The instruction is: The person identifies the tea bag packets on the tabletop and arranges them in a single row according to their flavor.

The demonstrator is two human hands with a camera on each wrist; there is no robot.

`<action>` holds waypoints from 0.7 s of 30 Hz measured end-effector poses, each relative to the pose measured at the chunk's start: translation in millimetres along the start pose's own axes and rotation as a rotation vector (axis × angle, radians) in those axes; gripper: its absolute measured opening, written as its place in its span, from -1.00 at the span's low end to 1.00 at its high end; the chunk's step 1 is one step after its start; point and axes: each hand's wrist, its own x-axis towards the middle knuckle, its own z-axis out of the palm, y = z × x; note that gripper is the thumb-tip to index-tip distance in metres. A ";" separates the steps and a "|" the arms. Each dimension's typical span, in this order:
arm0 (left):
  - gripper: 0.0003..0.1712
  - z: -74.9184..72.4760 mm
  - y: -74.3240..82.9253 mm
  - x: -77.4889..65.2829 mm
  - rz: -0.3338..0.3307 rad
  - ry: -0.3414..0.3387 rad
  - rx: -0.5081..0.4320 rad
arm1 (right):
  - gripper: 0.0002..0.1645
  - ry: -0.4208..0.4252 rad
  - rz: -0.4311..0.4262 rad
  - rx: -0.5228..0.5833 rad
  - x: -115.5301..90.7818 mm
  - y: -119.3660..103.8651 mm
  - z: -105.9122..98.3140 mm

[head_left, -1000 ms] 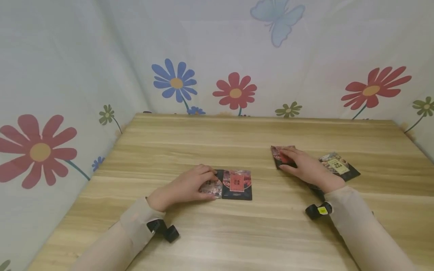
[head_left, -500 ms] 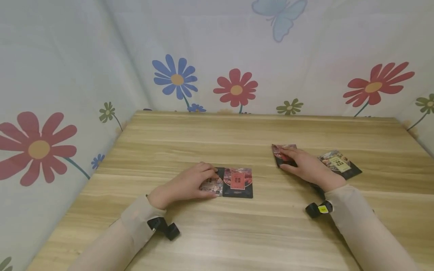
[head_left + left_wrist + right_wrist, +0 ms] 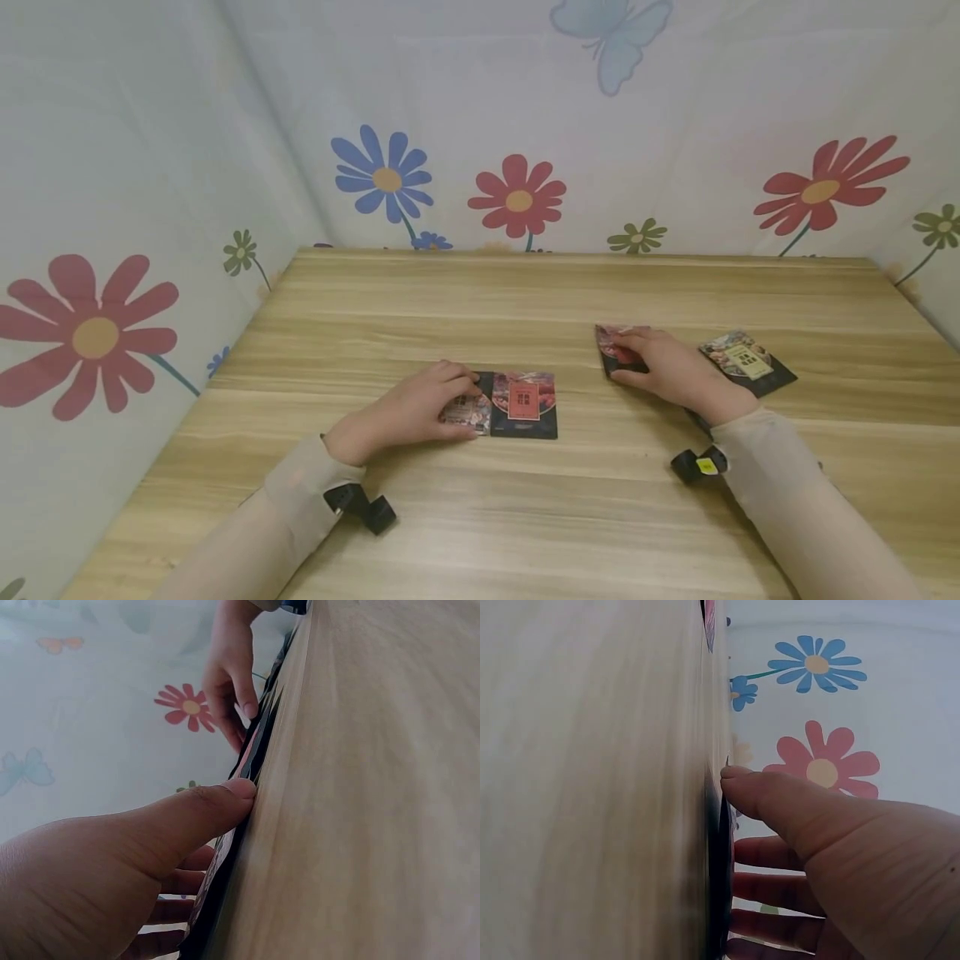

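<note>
Wooden table point(image 3: 495, 517) — red-and-black packets point(image 3: 524, 404).

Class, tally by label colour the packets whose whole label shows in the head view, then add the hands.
Red-label packet: 1
Yellow-label packet: 1
Hands, left hand and right hand: 2
Total: 4

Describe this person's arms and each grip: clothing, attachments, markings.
Long, plain beige fabric sleeves end at the wrists. A blocky black left camera and matching right camera are worn there, the latter with a rectangular yellow label. The left grip and right grip wear no gloves.
</note>
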 end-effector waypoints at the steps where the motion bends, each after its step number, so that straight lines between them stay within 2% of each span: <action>1: -0.43 0.1 -0.1 0.0 0.000 0.001 -0.001 | -0.28 0.001 -0.001 -0.006 -0.2 -0.9 -0.4; 12: -0.42 0.8 -0.6 -0.7 -0.014 -0.004 0.001 | -0.25 -0.010 -0.002 -0.052 -0.1 -6.5 -1.6; 21: -0.42 2.5 -2.2 0.5 -0.002 0.000 0.014 | -0.26 0.023 -0.041 -0.058 -0.6 -7.6 -0.7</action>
